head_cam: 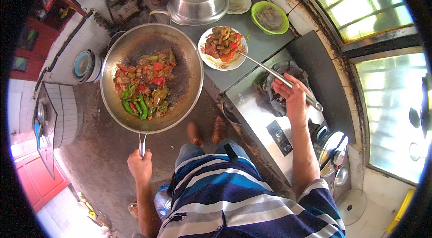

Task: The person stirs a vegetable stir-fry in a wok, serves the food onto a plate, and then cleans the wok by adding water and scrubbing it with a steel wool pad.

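Note:
My left hand (141, 166) grips the handle of a large steel wok (189, 69) held up over the floor. Inside lies a stir-fry (145, 86) of meat pieces, red pepper and green peppers. In my right hand (295, 94) is the long metal handle of a cooking utensil (266, 67), reaching left over the counter. Its far end meets a heap of the same kind of food (222, 44) on a white floral plate (217, 64). That end is hidden by the food, so its shape cannot be told.
A gas stove (249, 109) with a burner (288, 69) stands to the right. Behind the plate are an upturned perforated steel basin (197, 0), a second plate (238, 0) and a green bowl (270, 17). A plastic bottle (163, 199) is on the floor beside my legs.

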A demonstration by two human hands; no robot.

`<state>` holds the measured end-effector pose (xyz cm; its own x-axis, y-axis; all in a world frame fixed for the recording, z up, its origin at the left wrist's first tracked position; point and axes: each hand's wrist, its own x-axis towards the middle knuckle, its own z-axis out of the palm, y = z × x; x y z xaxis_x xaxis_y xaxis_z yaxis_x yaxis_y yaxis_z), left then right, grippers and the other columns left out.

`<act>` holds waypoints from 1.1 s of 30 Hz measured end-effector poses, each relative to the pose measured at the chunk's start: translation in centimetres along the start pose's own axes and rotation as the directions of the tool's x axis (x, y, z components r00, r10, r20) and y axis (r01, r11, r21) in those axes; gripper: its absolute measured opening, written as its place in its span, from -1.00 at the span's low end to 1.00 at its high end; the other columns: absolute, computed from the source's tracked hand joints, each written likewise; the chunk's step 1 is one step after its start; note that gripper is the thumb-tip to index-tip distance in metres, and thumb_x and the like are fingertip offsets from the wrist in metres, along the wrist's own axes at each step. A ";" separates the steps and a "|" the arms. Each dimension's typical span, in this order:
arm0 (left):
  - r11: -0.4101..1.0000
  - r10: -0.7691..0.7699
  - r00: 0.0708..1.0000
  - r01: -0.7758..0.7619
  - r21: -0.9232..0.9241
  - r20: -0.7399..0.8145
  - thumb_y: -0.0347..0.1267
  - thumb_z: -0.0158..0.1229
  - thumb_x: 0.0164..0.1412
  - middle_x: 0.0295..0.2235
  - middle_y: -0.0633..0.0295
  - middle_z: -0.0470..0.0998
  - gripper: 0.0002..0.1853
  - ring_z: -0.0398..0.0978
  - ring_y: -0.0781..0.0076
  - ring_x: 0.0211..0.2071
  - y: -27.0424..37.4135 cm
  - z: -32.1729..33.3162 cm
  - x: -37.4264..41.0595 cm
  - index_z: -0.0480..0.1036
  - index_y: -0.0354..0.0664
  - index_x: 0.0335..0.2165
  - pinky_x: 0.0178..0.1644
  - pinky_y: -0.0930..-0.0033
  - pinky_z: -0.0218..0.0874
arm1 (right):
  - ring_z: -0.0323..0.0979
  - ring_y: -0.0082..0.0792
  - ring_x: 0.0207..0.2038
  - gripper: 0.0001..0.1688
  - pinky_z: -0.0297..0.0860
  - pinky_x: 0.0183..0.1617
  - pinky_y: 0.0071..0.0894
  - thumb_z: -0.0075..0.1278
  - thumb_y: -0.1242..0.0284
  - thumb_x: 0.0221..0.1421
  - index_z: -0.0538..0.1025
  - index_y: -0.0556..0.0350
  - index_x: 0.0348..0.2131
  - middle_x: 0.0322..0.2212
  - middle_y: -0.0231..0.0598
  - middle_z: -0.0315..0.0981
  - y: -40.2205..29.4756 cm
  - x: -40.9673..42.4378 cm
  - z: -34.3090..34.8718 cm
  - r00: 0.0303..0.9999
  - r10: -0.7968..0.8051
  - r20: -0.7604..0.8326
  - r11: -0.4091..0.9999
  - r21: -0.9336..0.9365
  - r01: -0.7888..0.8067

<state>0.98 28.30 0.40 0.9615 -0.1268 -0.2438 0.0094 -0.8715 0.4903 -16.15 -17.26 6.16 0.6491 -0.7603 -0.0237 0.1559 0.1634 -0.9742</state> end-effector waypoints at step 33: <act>0.996 -0.039 0.998 0.034 0.086 0.057 -0.24 0.14 0.04 -0.56 -0.13 0.49 -0.70 0.48 -0.21 -0.44 1.4 1.0 0.6 0.45 -0.30 -0.57 -0.36 -0.05 0.27 | 0.61 -0.16 -0.35 -0.58 0.58 -0.21 -0.26 -0.10 0.36 0.24 0.52 0.45 -0.17 -0.36 0.13 0.57 -9.5 4.6 5.6 0.954 -0.268 0.137 0.756 -0.583 0.296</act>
<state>1.31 26.48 0.08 0.9433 -0.1194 -0.3097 0.0183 -0.9129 0.4077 -10.47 -18.74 16.62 0.6790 -0.6831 0.2690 -0.1242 -0.4680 -0.8749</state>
